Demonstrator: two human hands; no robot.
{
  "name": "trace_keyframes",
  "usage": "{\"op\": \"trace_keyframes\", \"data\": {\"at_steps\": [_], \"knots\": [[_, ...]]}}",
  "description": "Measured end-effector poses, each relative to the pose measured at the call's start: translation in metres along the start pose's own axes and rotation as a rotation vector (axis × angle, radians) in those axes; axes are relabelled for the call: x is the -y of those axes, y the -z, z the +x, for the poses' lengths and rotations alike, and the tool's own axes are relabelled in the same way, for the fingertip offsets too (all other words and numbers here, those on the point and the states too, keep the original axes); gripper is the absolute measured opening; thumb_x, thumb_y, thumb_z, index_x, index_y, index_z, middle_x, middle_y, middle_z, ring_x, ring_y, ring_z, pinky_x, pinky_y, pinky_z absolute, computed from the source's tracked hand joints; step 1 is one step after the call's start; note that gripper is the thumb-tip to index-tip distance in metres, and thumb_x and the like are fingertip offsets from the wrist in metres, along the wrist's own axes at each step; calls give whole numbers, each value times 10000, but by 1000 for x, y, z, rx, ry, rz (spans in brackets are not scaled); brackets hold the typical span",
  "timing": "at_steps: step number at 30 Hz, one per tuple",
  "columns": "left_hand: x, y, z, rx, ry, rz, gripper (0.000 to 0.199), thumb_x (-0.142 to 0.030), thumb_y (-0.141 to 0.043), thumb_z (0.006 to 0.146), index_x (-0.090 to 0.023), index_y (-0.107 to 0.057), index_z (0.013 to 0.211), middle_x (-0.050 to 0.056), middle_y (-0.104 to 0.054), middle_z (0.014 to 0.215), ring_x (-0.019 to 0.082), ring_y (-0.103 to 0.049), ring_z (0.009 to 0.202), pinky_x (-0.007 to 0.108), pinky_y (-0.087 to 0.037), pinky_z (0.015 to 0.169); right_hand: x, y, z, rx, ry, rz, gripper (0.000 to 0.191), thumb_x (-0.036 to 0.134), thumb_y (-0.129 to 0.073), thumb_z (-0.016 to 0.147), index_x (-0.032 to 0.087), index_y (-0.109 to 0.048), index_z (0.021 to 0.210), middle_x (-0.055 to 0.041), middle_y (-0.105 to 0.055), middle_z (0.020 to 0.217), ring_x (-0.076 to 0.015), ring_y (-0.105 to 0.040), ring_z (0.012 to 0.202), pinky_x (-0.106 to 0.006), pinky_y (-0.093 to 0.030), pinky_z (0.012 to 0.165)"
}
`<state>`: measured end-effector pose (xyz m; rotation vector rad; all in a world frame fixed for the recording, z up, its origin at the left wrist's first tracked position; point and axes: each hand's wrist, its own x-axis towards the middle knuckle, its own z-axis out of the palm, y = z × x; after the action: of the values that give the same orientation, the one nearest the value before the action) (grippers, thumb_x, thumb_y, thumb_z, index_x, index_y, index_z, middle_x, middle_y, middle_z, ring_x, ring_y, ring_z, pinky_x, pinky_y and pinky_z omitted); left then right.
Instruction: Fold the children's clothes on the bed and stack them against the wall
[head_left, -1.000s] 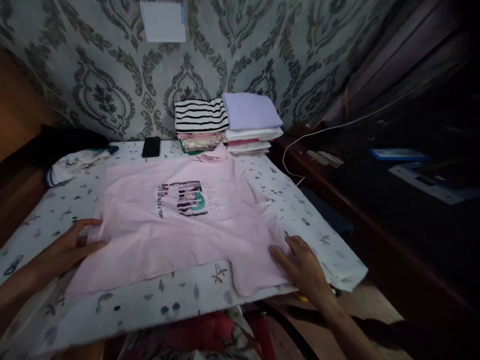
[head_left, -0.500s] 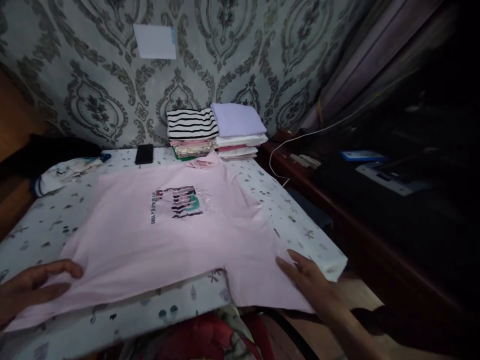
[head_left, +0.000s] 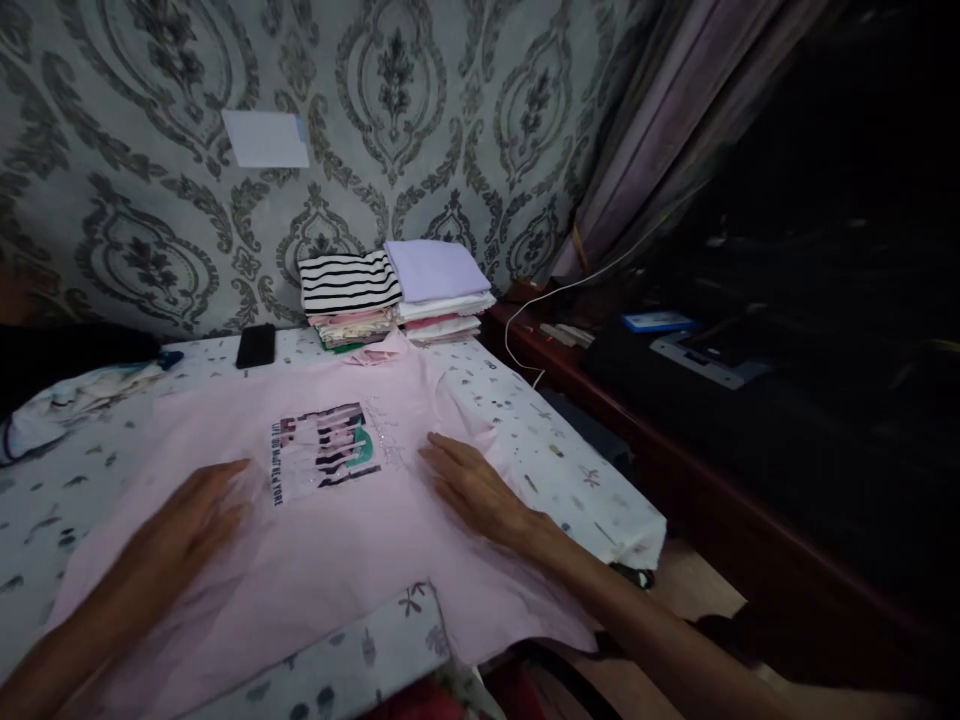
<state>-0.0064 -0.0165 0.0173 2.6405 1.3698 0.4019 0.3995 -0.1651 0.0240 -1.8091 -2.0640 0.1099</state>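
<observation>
A pink T-shirt (head_left: 337,540) lies spread out on the table, its collar toward the wall and a dark striped print with a green patch facing up. One sleeve hangs over the near edge on the right. My left hand (head_left: 199,525) is over the shirt left of the print, fingers stretched and somewhat blurred. To the right of the print, my right hand (head_left: 476,485) rests with flat, extended fingers on the fabric. Neither hand grips the cloth.
Folded clothes stand at the back in two stacks, one topped by a striped garment (head_left: 349,282), the other by a lilac one (head_left: 436,270). A black phone (head_left: 256,346) lies left of them. Crumpled clothing (head_left: 82,395) sits far left. A white cable (head_left: 517,325) runs along the right side.
Both hands have let go of the shirt's near corners and moved inward and away from me, onto the fabric beside the print. The camera view has shifted a little.
</observation>
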Motion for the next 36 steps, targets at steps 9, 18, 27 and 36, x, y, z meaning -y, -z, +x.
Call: {"op": "trace_keyframes", "data": {"at_steps": [9, 18, 27, 36], "knots": [[10, -22, 39, 61, -48, 61, 583, -552, -380, 960, -219, -535, 1413, 118, -503, 1505, 353, -483, 1366, 525, -432, 1097, -80, 20, 23, -61, -245, 191, 331, 414, -440, 979, 193, -638, 1124, -105, -707, 1042, -235, -645, 936, -415, -496, 883], [-155, -63, 186, 217, -646, -221, 349, -401, -331, 1021, -223, -617, 1113, 82, -616, 1135, 225, -561, 1073, 383, -462, 978, -89, 19, 20, -155, -222, 264, 351, 425, -409, 968, 192, -648, 862, -36, -639, 762, -181, -568, 721, -330, -446, 730], [-180, -128, 326, 77, -430, -23, 431, -426, -385, 992, -250, -561, 1344, 115, -518, 1394, 308, -447, 1293, 529, -361, 1075, -112, 23, 27, -92, -197, 216, 366, 401, -360, 1010, 214, -618, 1191, -1, -613, 727, -187, -574, 715, -394, -448, 869], [-188, -133, 354, 111, -284, 70, 509, -475, -324, 1007, -294, -466, 1460, 108, -425, 1554, 366, -362, 1401, 640, -294, 1094, -107, 14, 38, 31, -260, -99, 280, 252, -383, 998, 201, -652, 1056, 0, -632, 664, -163, -551, 616, -361, -415, 858]]}}
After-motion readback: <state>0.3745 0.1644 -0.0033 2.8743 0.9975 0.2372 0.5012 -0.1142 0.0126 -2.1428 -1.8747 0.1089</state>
